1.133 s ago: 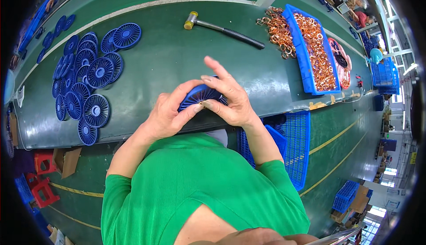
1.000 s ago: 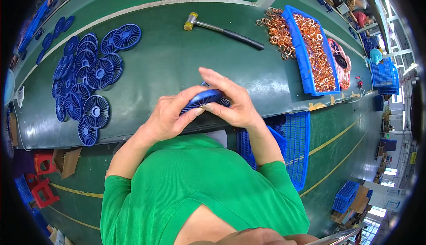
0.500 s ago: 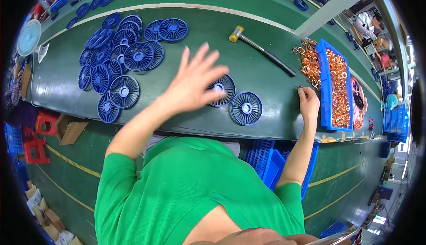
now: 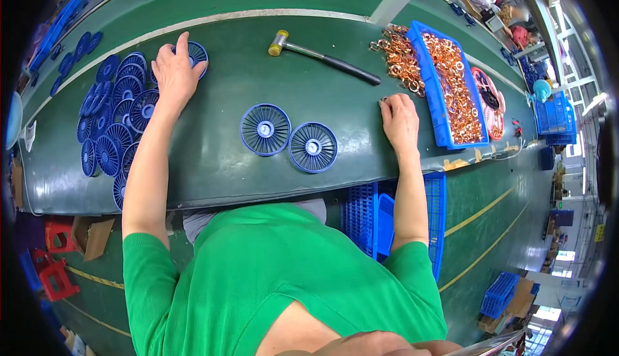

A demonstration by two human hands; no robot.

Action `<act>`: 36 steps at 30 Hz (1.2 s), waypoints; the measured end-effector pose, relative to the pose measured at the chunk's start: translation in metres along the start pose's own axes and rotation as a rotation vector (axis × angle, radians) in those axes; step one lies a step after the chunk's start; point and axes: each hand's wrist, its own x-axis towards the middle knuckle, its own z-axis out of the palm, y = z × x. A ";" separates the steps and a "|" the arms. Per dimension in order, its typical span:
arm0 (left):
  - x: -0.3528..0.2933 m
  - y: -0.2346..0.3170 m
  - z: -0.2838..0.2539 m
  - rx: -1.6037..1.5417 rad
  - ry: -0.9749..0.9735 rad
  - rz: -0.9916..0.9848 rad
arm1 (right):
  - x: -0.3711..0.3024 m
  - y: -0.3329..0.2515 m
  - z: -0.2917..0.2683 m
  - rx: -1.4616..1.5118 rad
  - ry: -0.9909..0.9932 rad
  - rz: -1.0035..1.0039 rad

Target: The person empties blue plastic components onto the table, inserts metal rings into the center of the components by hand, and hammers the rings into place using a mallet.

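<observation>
My left hand (image 4: pixel 175 76) reaches over the edge of a cluster of blue spoked plastic discs (image 4: pixel 129 85). Its fingers are apart, with the thumb and fingers over one disc (image 4: pixel 198 54) that it partly hides; no firm hold shows. Two more spoked discs, one (image 4: pixel 265 130) slightly farther away and another (image 4: pixel 313 148) to its right, lie flat side by side in front of me. My right hand (image 4: pixel 401 124) rests low over the table with its fingers pinched together. A tiny dark bit shows at the fingertips, too small to name.
A mallet (image 4: pixel 322 56) with yellow faces and a black handle lies toward the back. Copper-coloured rings (image 4: pixel 403 59) are heaped beside a blue tray (image 4: pixel 442 124) full of more rings. A pink round basket (image 4: pixel 495 121) stands right of it. Blue crates (image 4: pixel 361 214) sit under the table edge.
My left hand has moved left and away from me, from above the two separate discs to the cluster. The view has shifted; my right hand stays pinched near the ring heap.
</observation>
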 end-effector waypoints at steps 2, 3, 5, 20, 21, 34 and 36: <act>-0.012 0.019 -0.020 -0.075 0.110 0.031 | -0.002 0.001 0.003 -0.007 -0.011 0.030; -0.017 0.022 -0.025 -0.077 0.106 0.035 | -0.002 0.002 0.003 -0.008 -0.021 0.054; -0.026 0.025 -0.032 -0.127 0.112 0.103 | -0.001 0.001 0.003 0.015 -0.039 0.063; -0.109 0.057 -0.079 -0.588 0.294 0.070 | -0.011 -0.001 -0.009 -0.070 -0.061 0.221; -0.114 0.062 -0.080 -0.634 0.298 0.028 | -0.013 -0.002 -0.010 -0.012 -0.055 0.214; -0.132 0.140 -0.080 -1.565 -0.305 -0.208 | -0.021 -0.126 -0.039 0.497 0.373 -0.382; -0.134 0.144 -0.078 -1.575 -0.278 -0.162 | -0.019 -0.140 -0.038 0.528 0.355 -0.449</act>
